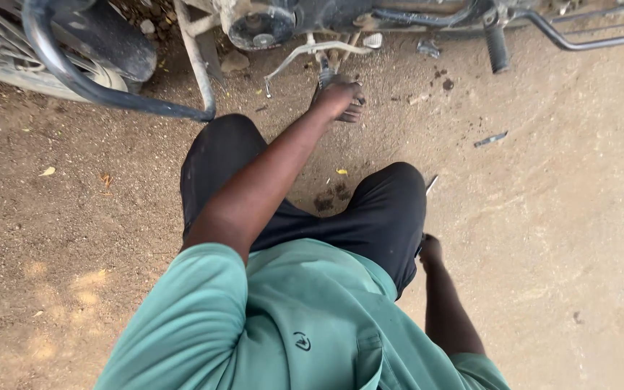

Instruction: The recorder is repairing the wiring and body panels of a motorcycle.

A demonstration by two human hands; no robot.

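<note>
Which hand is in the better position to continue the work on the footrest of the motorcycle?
The left hand. It is stretched forward and already touches the footrest under the motorcycle. The right hand stays back beside the right knee, seemingly with a thin tool, far from the motorcycle.

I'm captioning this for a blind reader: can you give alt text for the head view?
Seen from above, a crouching person in a green shirt reaches the left hand to a footpeg under a motorcycle on dirt ground. The right hand holds a thin tool beside the knee.
</note>
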